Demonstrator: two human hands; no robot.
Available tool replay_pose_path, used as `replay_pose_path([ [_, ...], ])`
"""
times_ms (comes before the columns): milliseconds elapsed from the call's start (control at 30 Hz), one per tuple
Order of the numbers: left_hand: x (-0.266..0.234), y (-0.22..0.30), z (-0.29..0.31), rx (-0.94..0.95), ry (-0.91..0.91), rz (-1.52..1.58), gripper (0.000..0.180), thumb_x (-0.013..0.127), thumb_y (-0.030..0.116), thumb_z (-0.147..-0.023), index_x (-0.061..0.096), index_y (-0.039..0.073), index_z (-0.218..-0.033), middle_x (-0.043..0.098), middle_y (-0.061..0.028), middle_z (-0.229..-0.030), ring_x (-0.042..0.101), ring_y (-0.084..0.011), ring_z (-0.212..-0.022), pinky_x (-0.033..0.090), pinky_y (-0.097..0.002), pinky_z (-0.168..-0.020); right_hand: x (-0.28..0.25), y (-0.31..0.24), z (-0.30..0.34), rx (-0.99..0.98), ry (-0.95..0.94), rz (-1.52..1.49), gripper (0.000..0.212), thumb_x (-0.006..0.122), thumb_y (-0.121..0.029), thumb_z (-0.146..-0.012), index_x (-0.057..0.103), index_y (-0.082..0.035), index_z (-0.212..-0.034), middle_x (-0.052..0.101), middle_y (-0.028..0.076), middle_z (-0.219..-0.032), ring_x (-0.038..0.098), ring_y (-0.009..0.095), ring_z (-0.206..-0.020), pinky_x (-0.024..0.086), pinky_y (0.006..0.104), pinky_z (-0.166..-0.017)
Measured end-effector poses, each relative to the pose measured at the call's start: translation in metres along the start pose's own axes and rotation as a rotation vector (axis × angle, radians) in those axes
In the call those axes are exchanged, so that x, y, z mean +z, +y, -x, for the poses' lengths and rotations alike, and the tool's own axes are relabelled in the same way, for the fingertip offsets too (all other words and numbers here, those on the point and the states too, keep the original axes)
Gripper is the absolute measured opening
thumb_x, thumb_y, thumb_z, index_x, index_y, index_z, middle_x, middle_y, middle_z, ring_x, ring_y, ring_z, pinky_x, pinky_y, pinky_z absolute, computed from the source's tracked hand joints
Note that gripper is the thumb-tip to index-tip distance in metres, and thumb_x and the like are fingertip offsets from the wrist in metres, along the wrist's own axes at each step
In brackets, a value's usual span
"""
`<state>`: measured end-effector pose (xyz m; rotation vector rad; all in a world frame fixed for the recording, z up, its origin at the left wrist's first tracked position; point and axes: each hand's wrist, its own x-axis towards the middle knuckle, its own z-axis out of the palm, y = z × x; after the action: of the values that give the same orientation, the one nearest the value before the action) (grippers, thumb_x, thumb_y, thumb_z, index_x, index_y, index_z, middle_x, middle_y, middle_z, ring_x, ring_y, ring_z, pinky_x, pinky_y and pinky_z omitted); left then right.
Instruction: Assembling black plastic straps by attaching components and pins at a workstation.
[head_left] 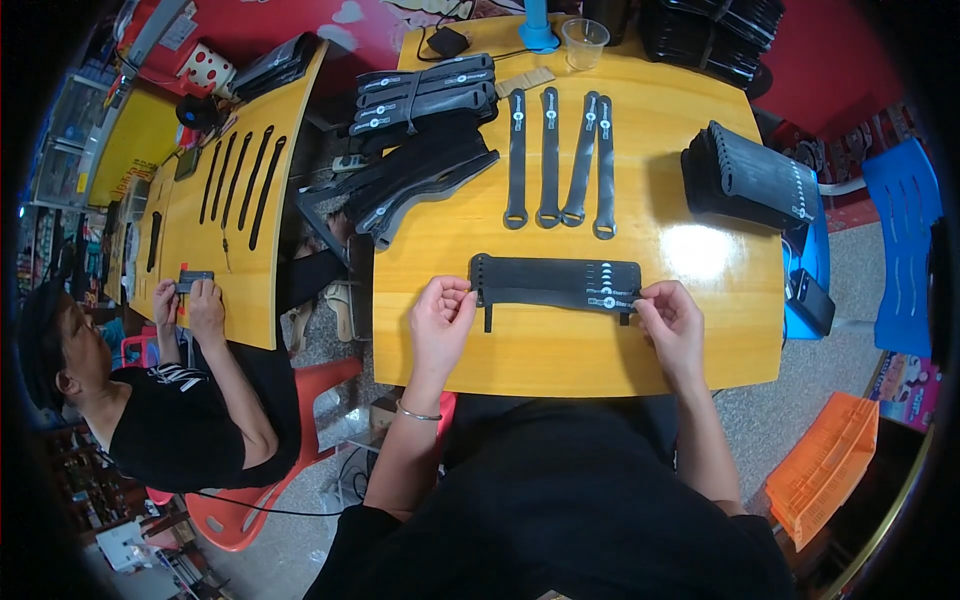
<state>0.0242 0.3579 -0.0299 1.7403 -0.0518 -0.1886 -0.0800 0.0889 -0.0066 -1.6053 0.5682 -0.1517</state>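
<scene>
Low over the yellow table [440, 360] a stack of flat black straps [550, 282] lies crosswise, its strips slightly fanned so that several rounded ends with white print show at the right. My left hand [445, 315] pinches the stack's left end between thumb and fingers. At the opposite end my right hand [672, 320] grips the edge the same way. Narrow black tabs hang below both ends of the stack. Beyond it, several single straps [550, 160] are laid out lengthwise, each with a slotted end toward me.
Bundled black straps [425, 95] and loose ones are piled at the far left. Another strap stack [750, 178] sits at the right edge. A clear plastic cup [585, 45] stands at the back. A co-worker [180, 420] handles a strap at the left table; an orange crate [825, 465] is at right.
</scene>
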Motion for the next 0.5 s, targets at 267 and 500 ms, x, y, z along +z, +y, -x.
replay_pose_path([
  [267,0.0008,0.0036,0.0003,-0.012,-0.02,-0.027,0.016,0.061,-0.006,-0.083,0.054,0.0,-0.096,0.052,0.0015,-0.078,0.05,-0.0019,-0.067,0.043,-0.0136,-0.058,-0.0001,0.0005,-0.0003,0.014,0.002,-0.015,0.01,0.064,-0.001,-0.084,0.057,0.0,-0.092,0.058,-0.001,-0.08,0.054,0.004,-0.068,0.045,0.0168,-0.062],
  [500,0.0012,0.0008,-0.0004,0.006,-0.01,-0.024,0.011,0.061,-0.005,-0.082,0.056,-0.001,-0.091,0.054,-0.0002,-0.075,0.05,-0.003,-0.062,0.043,-0.0153,-0.055,0.0004,-0.0016,0.0003,0.0,0.009,0.013,0.01,0.064,-0.001,-0.083,0.057,-0.001,-0.091,0.059,0.0,-0.08,0.056,0.004,-0.069,0.046,0.0169,-0.062],
])
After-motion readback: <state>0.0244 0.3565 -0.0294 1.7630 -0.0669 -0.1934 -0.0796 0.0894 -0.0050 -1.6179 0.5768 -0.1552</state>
